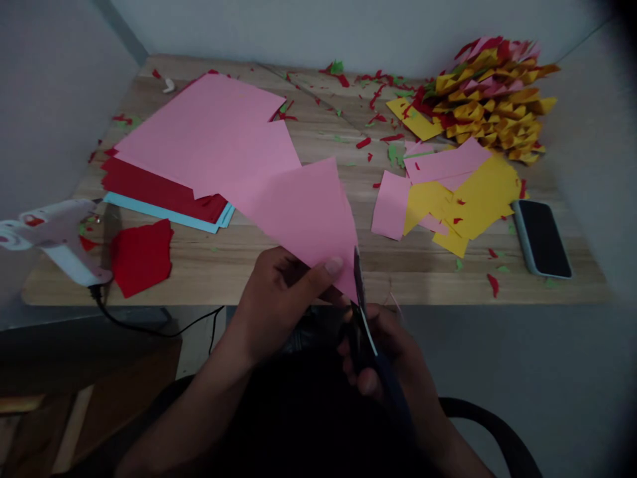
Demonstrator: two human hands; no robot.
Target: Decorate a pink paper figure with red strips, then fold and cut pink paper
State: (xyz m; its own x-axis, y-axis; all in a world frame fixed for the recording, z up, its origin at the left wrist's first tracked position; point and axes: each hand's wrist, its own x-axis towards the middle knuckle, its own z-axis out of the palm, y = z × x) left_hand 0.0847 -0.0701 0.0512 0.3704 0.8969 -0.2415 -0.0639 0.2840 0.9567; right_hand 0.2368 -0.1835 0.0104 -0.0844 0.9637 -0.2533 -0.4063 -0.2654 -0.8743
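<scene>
My left hand (281, 299) pinches a sheet of pink paper (303, 206) near its front corner, thumb on top. My right hand (383, 352) is wrapped round the handles of a pair of scissors (365, 322), partly hidden in shadow. Its blades point away from me, and they lie along the right edge of the pink paper. The far part of the held sheet overlaps a stack of pink paper (204, 133) on the table. Under that stack, red paper (159, 188) and light blue paper (169, 214) stick out.
A white glue gun (67, 239) stands at the left, its cord hanging off the wooden table (298, 289). Beside it lie red pieces (142, 257). Yellow pieces (485, 199), pink pieces (393, 206) and a phone (542, 239) are at the right. A folded-paper decoration (497, 99) sits behind, among scraps.
</scene>
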